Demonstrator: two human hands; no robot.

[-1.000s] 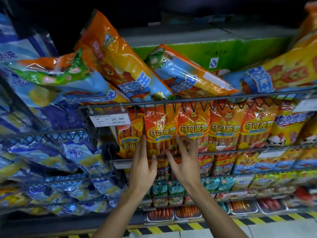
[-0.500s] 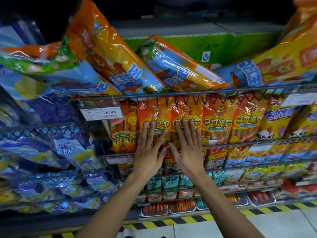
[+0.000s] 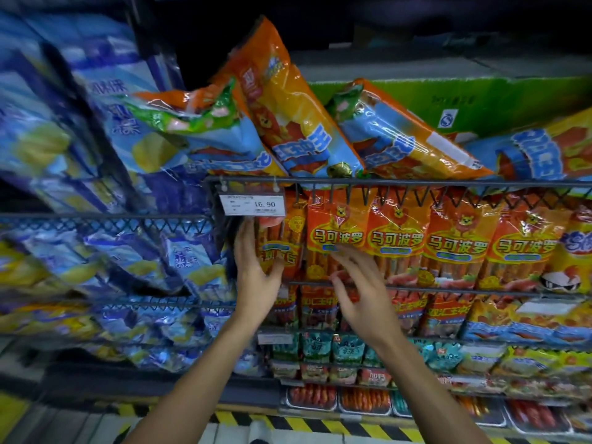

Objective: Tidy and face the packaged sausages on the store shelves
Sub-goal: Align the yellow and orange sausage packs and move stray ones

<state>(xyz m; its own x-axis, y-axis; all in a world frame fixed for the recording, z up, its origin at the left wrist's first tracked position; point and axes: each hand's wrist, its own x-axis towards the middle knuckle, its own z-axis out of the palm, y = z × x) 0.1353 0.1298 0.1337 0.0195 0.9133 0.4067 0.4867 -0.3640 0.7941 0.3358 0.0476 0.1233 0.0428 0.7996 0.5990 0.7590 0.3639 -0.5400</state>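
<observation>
Left hand (image 3: 256, 270) shifted to leftmost pack (image 3: 278, 241)

Shelf stock, materials and finish
Sausage packs (image 3: 336, 238): glossy crinkled plastic film. Shelf rail (image 3: 416, 182) above the left hand (image 3: 256, 277): dark matt metal wire. Price tag (image 3: 252, 205): white paper. Box (image 3: 480, 107): matt green cardboard.
</observation>
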